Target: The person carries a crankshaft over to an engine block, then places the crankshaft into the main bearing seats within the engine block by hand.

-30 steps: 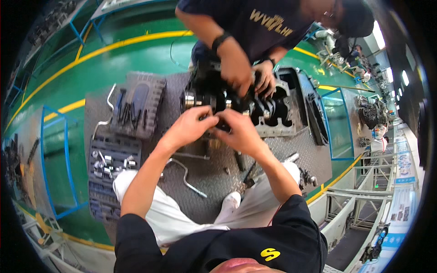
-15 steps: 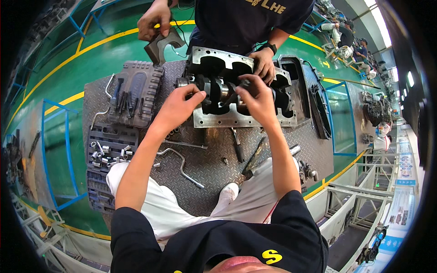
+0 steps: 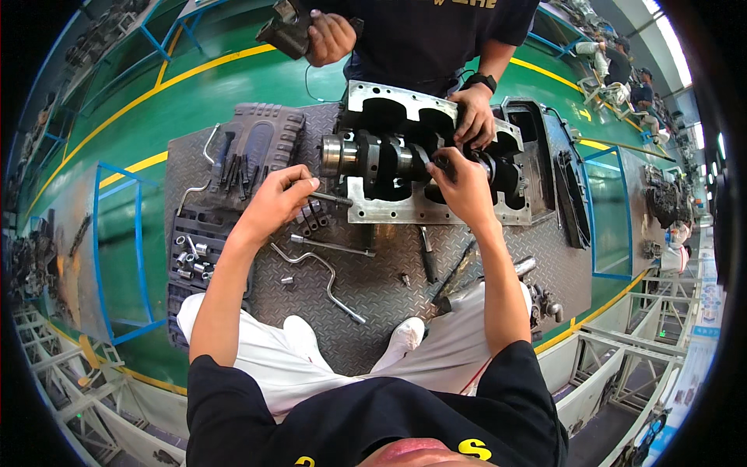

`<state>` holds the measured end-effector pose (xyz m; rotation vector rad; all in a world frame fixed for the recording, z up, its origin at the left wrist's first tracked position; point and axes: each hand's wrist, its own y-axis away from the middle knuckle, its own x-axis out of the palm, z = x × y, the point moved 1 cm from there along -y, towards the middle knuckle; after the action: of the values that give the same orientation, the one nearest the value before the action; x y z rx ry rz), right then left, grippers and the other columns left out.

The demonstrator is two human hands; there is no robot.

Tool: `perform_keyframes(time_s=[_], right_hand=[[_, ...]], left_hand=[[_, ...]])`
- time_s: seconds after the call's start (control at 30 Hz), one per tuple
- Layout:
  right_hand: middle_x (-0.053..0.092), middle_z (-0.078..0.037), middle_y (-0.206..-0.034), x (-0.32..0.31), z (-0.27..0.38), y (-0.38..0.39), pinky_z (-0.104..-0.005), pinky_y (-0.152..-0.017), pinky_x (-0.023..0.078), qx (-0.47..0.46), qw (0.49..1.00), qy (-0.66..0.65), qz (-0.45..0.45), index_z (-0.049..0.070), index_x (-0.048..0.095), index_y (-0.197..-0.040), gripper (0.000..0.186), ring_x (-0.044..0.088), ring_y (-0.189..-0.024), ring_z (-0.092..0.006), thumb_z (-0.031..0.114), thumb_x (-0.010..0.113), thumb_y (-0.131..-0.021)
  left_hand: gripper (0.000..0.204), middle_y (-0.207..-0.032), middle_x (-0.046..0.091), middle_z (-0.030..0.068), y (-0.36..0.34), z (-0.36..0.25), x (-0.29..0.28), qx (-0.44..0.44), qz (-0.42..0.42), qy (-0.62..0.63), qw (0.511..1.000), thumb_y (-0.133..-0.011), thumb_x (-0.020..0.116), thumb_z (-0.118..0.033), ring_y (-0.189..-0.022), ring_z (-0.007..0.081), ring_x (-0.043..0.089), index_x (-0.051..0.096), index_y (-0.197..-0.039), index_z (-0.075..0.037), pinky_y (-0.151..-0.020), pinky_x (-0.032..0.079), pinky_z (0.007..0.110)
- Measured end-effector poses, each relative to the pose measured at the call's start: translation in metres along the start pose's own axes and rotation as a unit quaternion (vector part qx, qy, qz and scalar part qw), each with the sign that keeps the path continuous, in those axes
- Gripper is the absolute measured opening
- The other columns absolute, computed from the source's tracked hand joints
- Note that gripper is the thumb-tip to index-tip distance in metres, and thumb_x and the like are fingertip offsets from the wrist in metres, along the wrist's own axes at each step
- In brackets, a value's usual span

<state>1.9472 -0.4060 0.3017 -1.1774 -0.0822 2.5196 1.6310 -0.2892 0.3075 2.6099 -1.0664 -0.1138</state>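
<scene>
My left hand (image 3: 286,191), fingers closed on a slim dark metal rod (image 3: 334,198), is just left of the silver engine block (image 3: 417,213); the rod reaches toward the block’s near left corner. A crankshaft (image 3: 389,162) with bright journals lies across the block’s bores. My right hand (image 3: 463,183) is on the right part of the crankshaft, fingers curled; what they grip, if anything, is hidden. A co-worker’s hand (image 3: 476,117) rests on the block’s far side, and their other hand (image 3: 331,39) holds a dark angular metal part (image 3: 284,31) up beyond it.
A dark tool case (image 3: 268,128) with long bolts and a socket case (image 3: 187,233) stand left on the steel plate bench (image 3: 358,288). A bent bar (image 3: 331,284), a ratchet (image 3: 428,257) and loose parts lie nearer. A black tray (image 3: 569,179) is right; people (image 3: 618,66) sit beyond.
My left hand has moved left off the crankshaft, now with the rod. My right hand remains on the crankshaft. The co-worker has lifted the dark part clear of the block and higher.
</scene>
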Motion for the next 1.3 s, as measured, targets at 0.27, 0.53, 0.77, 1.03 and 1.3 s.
perform_keyframes(time_s=[0.27, 0.53, 0.77, 1.03, 1.3], right_hand=[[0.067, -0.018, -0.074, 0.012, -0.011, 0.007, -0.046, -0.062, 0.051, -0.052, 0.992, 0.117, 0.012, 0.003, 0.067, -0.099, 0.031, 0.067, -0.069, -0.0381, 0.031, 0.076, -0.09], [0.065, -0.017, -0.079, 0.015, -0.005, 0.004, -0.0502, -0.067, 0.051, -0.081, 0.99, 0.118, 0.017, 0.001, 0.057, -0.085, 0.027, 0.065, -0.077, -0.0406, 0.024, 0.071, -0.089], [0.066, -0.016, -0.08, 0.015, -0.005, -0.003, -0.0493, -0.069, 0.052, -0.083, 0.986, 0.141, 0.02, 0.002, 0.057, -0.086, 0.029, 0.066, -0.08, -0.0386, 0.026, 0.073, -0.086], [0.065, -0.014, -0.076, 0.018, -0.008, -0.003, -0.0473, -0.064, 0.05, -0.106, 0.984, 0.14, -0.019, 0.002, 0.057, -0.081, 0.029, 0.065, -0.073, -0.0367, 0.025, 0.073, -0.089], [0.066, -0.014, -0.081, 0.017, -0.009, -0.002, -0.0473, -0.069, 0.053, -0.092, 0.984, 0.155, -0.008, 0.003, 0.058, -0.085, 0.026, 0.067, -0.08, -0.0361, 0.025, 0.072, -0.086]], left_hand=[[0.024, -0.064, 0.037, -0.008, -0.005, 0.006, -0.015, 0.008, -0.041, -0.011, 0.999, -0.101, 0.061, -0.023, -0.052, 0.0017, 0.034, 0.051, -0.082, -0.012, -0.046, 0.025, 0.022], [0.028, -0.07, 0.044, -0.0055, -0.017, 0.018, -0.028, -0.019, -0.135, -0.098, 0.986, -0.101, 0.062, -0.026, -0.061, 0.0044, 0.038, 0.058, -0.083, -0.005, -0.054, 0.029, 0.026], [0.029, -0.067, 0.041, -0.0056, -0.025, 0.031, -0.031, -0.062, -0.139, -0.06, 0.987, -0.104, 0.055, -0.033, -0.052, 0.0046, 0.037, 0.054, -0.086, -0.01, -0.048, 0.028, 0.023], [0.029, -0.065, 0.042, -0.0048, -0.022, 0.037, -0.036, -0.043, -0.148, -0.048, 0.987, -0.105, 0.056, -0.03, -0.052, 0.0048, 0.039, 0.055, -0.085, -0.009, -0.047, 0.029, 0.023], [0.03, -0.064, 0.043, -0.0059, -0.027, 0.042, -0.041, -0.042, -0.156, -0.079, 0.984, -0.104, 0.058, -0.029, -0.05, 0.0031, 0.04, 0.055, -0.082, -0.009, -0.045, 0.028, 0.023]])
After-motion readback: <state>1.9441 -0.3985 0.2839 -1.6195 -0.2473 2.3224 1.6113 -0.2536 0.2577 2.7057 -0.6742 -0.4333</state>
